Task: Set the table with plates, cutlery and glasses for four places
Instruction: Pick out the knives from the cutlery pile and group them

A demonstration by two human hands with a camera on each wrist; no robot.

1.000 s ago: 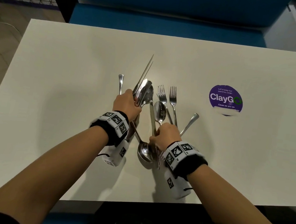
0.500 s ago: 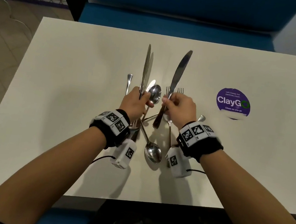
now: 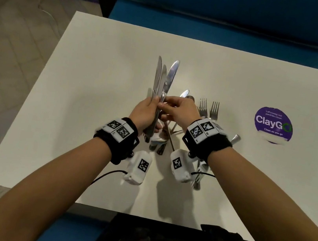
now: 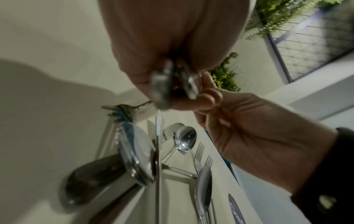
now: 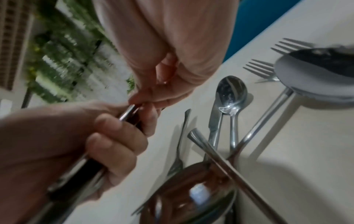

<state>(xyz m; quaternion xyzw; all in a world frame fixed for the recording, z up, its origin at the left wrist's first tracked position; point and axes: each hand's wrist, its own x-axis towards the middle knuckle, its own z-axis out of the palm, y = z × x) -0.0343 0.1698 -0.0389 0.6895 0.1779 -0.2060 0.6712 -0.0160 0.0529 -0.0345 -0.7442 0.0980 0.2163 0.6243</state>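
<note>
My left hand (image 3: pixel 149 109) grips a bundle of table knives (image 3: pixel 161 79) by the handles, blades pointing up and away, above the white table (image 3: pixel 93 110). My right hand (image 3: pixel 165 106) pinches the rightmost knife (image 3: pixel 172 74) at its neck, pressed against the bundle. In the right wrist view the right fingertips (image 5: pixel 138 100) meet the knife handle (image 5: pixel 130 111) just above the left hand (image 5: pixel 76 144). Loose spoons (image 5: pixel 230 91), two forks (image 3: pixel 208 109) and another knife (image 3: pixel 184 93) lie on the table beneath the hands. No plates or glasses are in view.
A round purple ClayGo sticker (image 3: pixel 273 125) is stuck to the table at the right. A blue bench (image 3: pixel 210 22) runs along the far edge. Tiled floor (image 3: pixel 19 58) lies left of the table. A spoon handle (image 3: pixel 235 138) pokes out by my right wrist.
My right hand lifted a knife from the pile, raised it upright and brought it left against the knives in my left hand. The left hand rose slightly with its bundle.
</note>
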